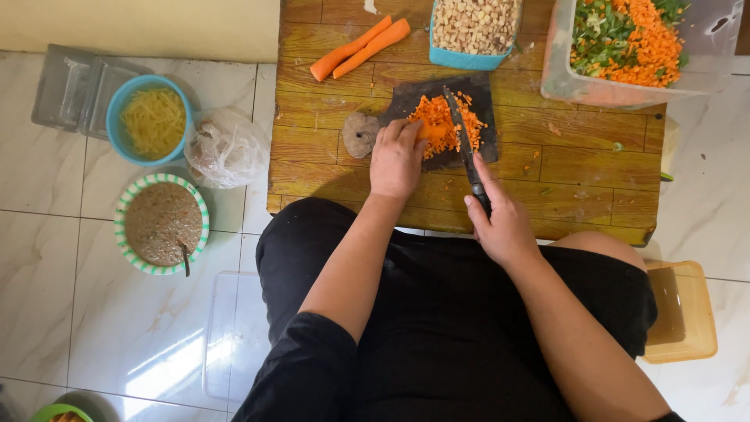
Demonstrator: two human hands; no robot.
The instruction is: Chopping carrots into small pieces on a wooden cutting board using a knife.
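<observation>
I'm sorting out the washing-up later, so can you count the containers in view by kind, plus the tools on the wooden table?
Bowls: 3, a blue bowl, a striped bowl and a green bowl cut off by the frame.
Tubs: 2, a teal tub and a clear tub.
Knife: 1
Cutting board: 1
Total: 7
</observation>
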